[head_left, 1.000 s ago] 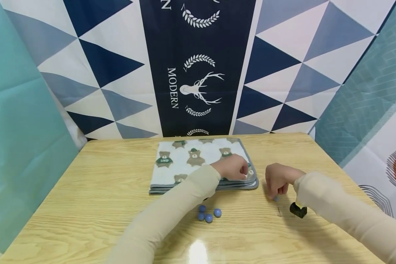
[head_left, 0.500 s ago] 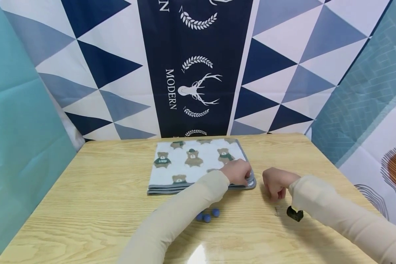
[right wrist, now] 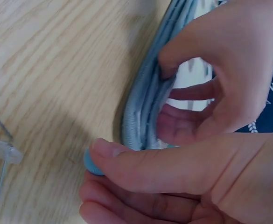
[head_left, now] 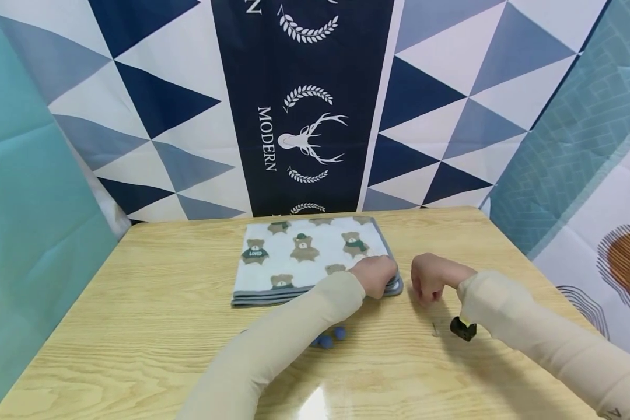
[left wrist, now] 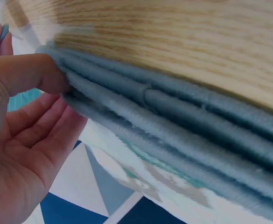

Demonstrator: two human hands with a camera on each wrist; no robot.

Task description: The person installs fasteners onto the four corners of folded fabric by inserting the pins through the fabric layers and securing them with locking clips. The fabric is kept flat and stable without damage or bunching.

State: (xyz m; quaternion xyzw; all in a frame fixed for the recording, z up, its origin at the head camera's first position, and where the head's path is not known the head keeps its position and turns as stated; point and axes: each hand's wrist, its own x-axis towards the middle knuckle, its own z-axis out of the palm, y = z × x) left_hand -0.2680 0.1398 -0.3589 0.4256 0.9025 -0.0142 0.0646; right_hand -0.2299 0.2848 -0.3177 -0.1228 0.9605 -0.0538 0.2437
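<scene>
A folded white blanket [head_left: 307, 268] with brown bears and a grey-blue edging lies at the back of the table. My left hand [head_left: 375, 277] pinches its layered front edge near the right corner; the left wrist view shows the thumb on the stacked edging [left wrist: 173, 119] and the other fingers on the patterned side. Just right of that corner is my right hand [head_left: 429, 277]. Between its thumb and fingers it pinches a small round blue cap [right wrist: 93, 163], apart from the blanket. The cap's far side is hidden by the fingers.
Several small blue balls or caps [head_left: 326, 342] lie on the wooden table [head_left: 152, 326], partly behind the left sleeve. Clear-headed pins [right wrist: 8, 151] lie near the right hand. A small black object [head_left: 463, 328] shows at the right cuff. Patterned cloth [head_left: 189, 111] hangs behind.
My left hand has come down from above the blanket's right part onto its front edge and grips it. The right hand has shifted slightly in view, and its blue cap is now hidden in the head view.
</scene>
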